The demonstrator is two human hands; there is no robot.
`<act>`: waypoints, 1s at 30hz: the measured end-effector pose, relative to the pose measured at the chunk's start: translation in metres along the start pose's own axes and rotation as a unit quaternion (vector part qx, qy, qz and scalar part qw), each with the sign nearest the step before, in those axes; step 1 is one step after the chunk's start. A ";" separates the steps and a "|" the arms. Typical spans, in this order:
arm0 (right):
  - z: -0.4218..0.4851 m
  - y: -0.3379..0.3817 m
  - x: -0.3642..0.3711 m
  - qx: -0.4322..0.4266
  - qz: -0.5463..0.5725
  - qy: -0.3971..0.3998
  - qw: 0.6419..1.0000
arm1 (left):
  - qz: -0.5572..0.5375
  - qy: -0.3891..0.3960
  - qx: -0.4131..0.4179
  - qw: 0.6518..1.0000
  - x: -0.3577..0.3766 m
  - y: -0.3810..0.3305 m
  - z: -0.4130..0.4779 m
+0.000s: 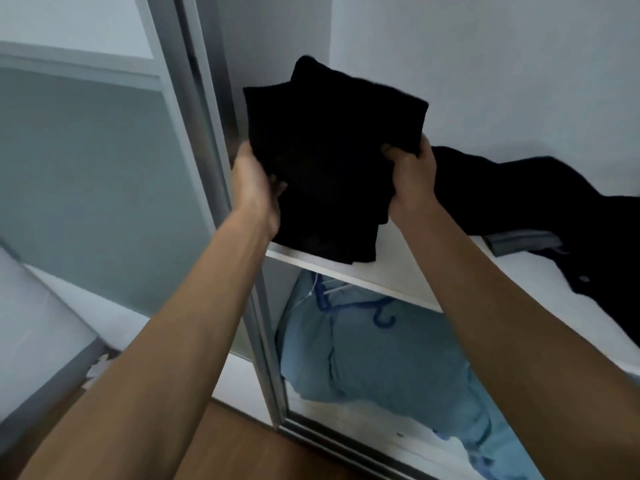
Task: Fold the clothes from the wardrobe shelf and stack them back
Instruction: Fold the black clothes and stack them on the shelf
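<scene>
Before me the shelf (391, 261) is bare at its left end; a loose black garment (540, 202) blocks the right, the door frame (207, 133) the left.

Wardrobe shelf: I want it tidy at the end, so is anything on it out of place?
Yes. A dark garment sprawls unfolded across the shelf, right of the folded black clothes, with a grey piece poking out beside it.

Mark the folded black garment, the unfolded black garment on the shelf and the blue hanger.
folded black garment (332, 150), head view, centre of its front.
unfolded black garment (554, 209), head view, crumpled middle.
blue hanger (378, 320), head view, hook.
</scene>
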State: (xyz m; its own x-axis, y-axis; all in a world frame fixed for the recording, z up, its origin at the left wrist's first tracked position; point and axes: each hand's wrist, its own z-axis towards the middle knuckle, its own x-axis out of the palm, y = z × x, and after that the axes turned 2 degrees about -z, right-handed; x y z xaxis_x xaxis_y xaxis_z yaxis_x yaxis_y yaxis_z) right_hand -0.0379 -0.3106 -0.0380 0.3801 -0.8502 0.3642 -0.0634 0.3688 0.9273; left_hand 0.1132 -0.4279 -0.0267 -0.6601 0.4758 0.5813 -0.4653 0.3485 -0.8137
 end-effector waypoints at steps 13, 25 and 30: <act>0.107 -0.053 -0.007 -0.038 -0.560 0.143 0.815 | 0.421 -0.150 0.122 0.886 -0.018 0.083 0.066; 0.176 -0.018 0.011 -0.082 -0.185 0.080 0.976 | 0.543 -0.175 0.109 0.814 0.019 0.035 0.119; 0.199 -0.073 -0.010 0.091 -0.470 0.210 0.853 | 0.767 -0.116 0.226 0.589 0.030 0.054 0.112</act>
State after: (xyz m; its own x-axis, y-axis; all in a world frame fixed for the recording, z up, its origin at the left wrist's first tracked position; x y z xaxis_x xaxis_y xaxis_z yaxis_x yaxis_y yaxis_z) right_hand -0.2208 -0.4044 -0.0924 0.6363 -0.5152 -0.5742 0.3240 -0.4971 0.8050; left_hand 0.0018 -0.4850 -0.0541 -0.5461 -0.1913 -0.8156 0.7097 -0.6229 -0.3291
